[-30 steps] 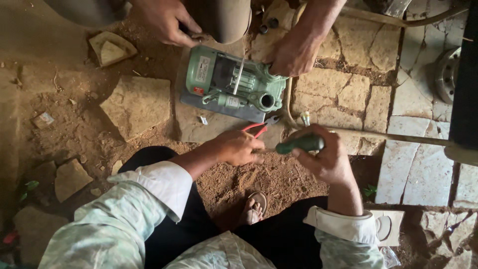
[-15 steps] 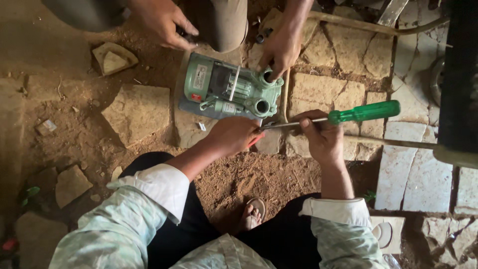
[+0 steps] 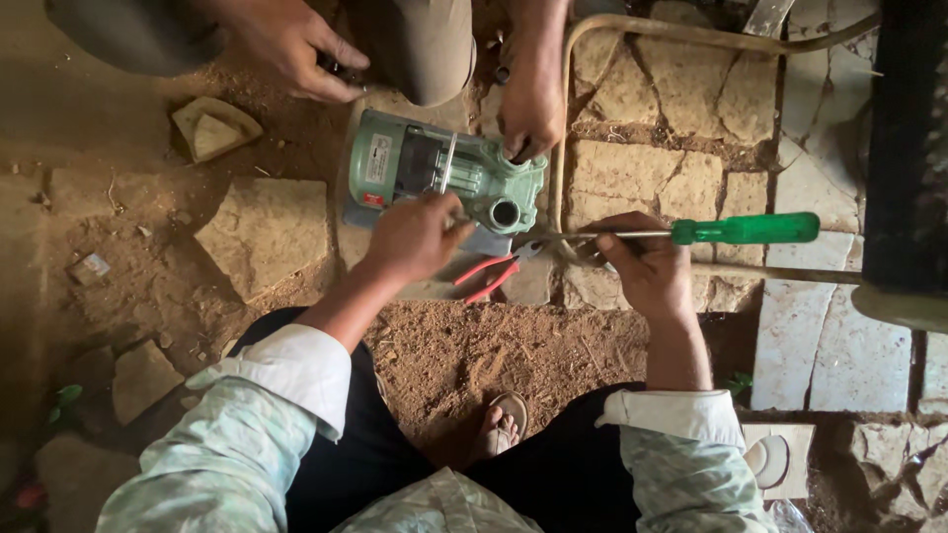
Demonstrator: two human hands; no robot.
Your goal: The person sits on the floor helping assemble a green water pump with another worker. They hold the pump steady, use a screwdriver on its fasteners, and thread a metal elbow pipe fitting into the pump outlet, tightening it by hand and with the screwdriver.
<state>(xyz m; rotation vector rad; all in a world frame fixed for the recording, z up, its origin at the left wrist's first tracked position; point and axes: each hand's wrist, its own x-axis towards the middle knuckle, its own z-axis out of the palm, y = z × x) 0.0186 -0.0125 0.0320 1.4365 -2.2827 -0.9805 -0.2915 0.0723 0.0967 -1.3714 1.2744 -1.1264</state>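
Here the right hand (image 3: 647,266) grips a screwdriver (image 3: 691,233) beside the pump (image 3: 434,178), left hand (image 3: 415,237) curled touching it

The ground (image 3: 513,355) under me was bare reddish dirt on the near and nine o'clock side, giving way to cracked stone paving (image 3: 652,178) toward one and three o'clock. A green pump (image 3: 434,178) sat on it at twelve o'clock. Red-handled pliers (image 3: 489,276) lay just below the pump. Loose flat stones (image 3: 267,232) lay at ten o'clock, a broken chunk (image 3: 212,128) beyond them.
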